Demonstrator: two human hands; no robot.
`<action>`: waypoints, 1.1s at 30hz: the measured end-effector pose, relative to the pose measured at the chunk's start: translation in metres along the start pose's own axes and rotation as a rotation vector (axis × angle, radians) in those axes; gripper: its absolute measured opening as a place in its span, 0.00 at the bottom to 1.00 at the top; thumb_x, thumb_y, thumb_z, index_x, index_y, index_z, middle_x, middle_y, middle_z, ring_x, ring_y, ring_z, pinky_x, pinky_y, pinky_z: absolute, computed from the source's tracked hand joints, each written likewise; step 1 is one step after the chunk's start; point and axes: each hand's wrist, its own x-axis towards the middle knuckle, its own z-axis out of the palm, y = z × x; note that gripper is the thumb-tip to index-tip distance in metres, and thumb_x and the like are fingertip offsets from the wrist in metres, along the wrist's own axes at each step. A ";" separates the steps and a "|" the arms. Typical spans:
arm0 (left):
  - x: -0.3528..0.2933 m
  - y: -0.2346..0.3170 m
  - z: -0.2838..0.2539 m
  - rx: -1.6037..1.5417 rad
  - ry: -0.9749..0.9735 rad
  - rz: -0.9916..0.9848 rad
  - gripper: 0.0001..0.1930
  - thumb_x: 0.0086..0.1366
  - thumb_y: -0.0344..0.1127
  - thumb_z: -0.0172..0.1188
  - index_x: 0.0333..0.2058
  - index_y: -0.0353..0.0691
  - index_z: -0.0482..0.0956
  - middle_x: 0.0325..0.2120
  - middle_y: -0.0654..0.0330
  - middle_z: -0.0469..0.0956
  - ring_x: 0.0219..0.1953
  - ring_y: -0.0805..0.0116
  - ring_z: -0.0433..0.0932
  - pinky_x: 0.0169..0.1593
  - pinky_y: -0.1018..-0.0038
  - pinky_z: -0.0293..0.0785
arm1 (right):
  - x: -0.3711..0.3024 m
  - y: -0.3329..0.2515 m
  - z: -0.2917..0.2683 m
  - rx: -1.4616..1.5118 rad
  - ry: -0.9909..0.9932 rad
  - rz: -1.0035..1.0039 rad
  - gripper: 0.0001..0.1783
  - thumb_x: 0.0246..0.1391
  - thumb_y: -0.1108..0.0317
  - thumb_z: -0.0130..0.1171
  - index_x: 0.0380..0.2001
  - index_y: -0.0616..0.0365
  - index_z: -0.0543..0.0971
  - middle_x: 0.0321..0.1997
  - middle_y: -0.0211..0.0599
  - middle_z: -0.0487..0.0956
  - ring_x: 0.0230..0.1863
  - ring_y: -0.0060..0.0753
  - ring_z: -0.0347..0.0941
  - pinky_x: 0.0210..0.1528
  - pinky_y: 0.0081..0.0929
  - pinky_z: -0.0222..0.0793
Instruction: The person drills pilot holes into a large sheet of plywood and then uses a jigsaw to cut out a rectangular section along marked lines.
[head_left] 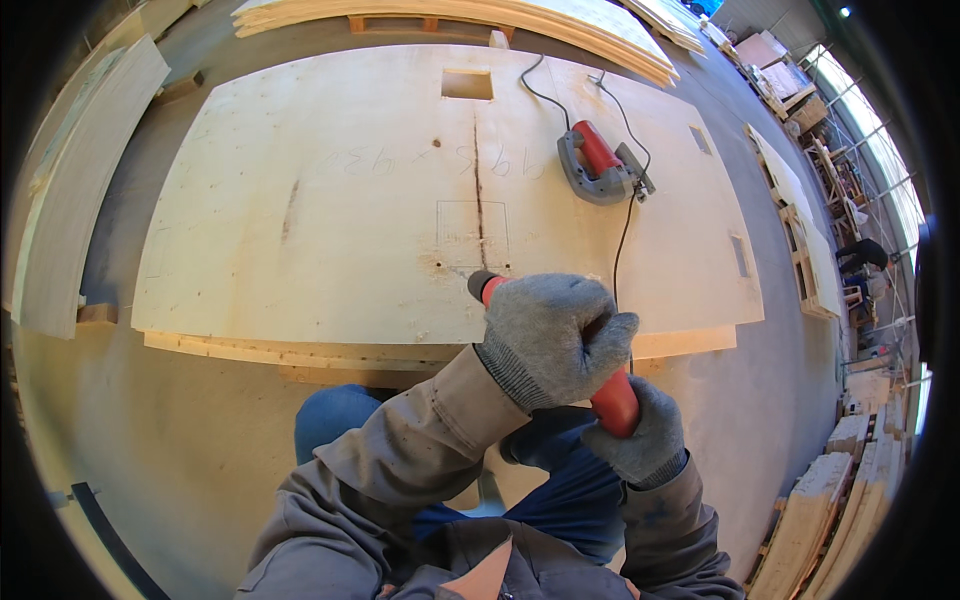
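Observation:
Both my hands, in grey knit gloves, hold a red electric drill (615, 405) at the near edge of a plywood sheet (340, 240). My left hand (555, 335) is closed over its front part, just behind the black chuck. My right hand (645, 430) wraps round its rear end. The chuck points away to the left, over the sheet; I cannot make out a bit. Just beyond the chuck, a pencilled rectangle (472, 202) is drawn across a dark crack in the wood. Small dark holes and wood crumbs lie at its near corners.
A red and grey jigsaw (598, 165) lies on the sheet's far right, with dark cords (622, 245) about it. Rectangular cutouts (467, 85) open in the sheet. More plywood stacks (480, 12) stand beyond, boards (90, 190) at left, timber (815, 510) at right. Another person (865, 255) is far right.

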 end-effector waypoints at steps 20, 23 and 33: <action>0.119 -0.110 -0.029 0.069 0.032 -0.093 0.27 0.58 0.65 0.65 0.27 0.41 0.83 0.14 0.56 0.77 0.17 0.61 0.78 0.24 0.61 0.78 | 0.179 -0.031 -0.040 -0.298 0.072 -0.014 0.28 0.34 0.72 0.70 0.45 0.60 0.79 0.32 0.38 0.82 0.30 0.31 0.77 0.35 0.32 0.76; 0.125 -0.135 -0.035 0.054 0.088 -0.153 0.27 0.58 0.64 0.65 0.28 0.41 0.84 0.14 0.56 0.77 0.17 0.62 0.79 0.24 0.61 0.78 | 0.211 -0.032 -0.038 -0.416 0.031 -0.099 0.30 0.33 0.70 0.70 0.46 0.62 0.79 0.31 0.37 0.82 0.28 0.32 0.78 0.34 0.32 0.77; 0.137 -0.186 -0.056 -0.053 0.122 -0.257 0.27 0.59 0.63 0.65 0.28 0.39 0.85 0.16 0.55 0.79 0.19 0.62 0.81 0.26 0.62 0.80 | 0.269 -0.049 -0.017 -0.327 -0.061 0.002 0.33 0.29 0.73 0.71 0.48 0.63 0.79 0.35 0.40 0.85 0.30 0.31 0.81 0.36 0.29 0.79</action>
